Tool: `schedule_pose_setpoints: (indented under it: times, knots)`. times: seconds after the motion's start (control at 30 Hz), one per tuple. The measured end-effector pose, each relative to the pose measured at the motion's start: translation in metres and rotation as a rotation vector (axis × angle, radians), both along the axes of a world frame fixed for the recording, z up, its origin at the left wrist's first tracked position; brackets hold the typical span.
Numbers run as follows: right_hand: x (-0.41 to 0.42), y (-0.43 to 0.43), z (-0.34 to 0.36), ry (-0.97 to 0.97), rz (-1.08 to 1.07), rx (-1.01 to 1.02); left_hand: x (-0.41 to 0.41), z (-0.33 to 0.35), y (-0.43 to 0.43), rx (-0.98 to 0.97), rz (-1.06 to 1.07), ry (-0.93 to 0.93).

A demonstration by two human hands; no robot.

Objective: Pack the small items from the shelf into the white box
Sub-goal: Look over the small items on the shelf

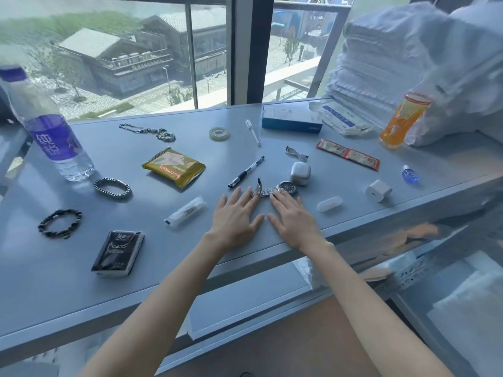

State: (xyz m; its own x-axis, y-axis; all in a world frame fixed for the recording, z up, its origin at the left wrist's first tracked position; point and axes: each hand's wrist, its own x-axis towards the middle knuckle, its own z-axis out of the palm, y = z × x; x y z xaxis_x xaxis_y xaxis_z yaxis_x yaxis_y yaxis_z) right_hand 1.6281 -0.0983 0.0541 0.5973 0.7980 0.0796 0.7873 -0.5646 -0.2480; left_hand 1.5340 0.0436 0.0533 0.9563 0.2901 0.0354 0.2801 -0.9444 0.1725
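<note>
Single view: wide-angle camera worn on the head, set above the near edge of the grey shelf (68,281), facing forward and down at close range. Both forearms enter from the bottom edge, with the left hand (234,216) and right hand (292,217) near centre. The window (109,50) spans the top, its lines bowed by the lens.
</note>
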Motion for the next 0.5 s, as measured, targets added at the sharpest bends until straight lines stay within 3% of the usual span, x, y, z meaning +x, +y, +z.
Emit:
schedule_pose_setpoints:
  times: [0.27,0.5]
  knots:
    - [0.036,-0.001,0.005,0.002,-0.016,-0.057,0.021,0.001,0.0,0.023,0.031,-0.046]
    - [0.007,0.04,0.009,-0.061,0.068,0.058,-0.062,0.011,0.032,0.182,0.266,-0.122]
